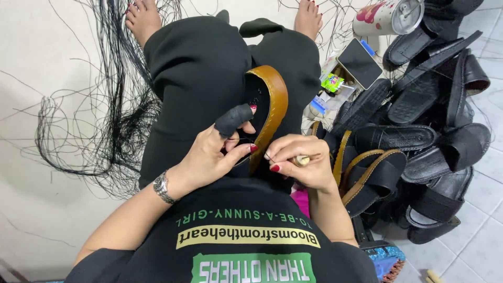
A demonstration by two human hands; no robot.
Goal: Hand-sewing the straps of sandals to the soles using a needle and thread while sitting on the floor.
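While both hands grip one tan-edged sandal | left, right | one phone

We see bright, even indoor light, seemingly from overhead, with only soft shadows. The black trousers read as a near-flat dark mass, little fold detail. We note a mild sheen on the tan leather rim of the sandal sole and on the pale floor tiles. Wide-angle bending shows toward the corners. Focus holds centre; edges slightly soft.
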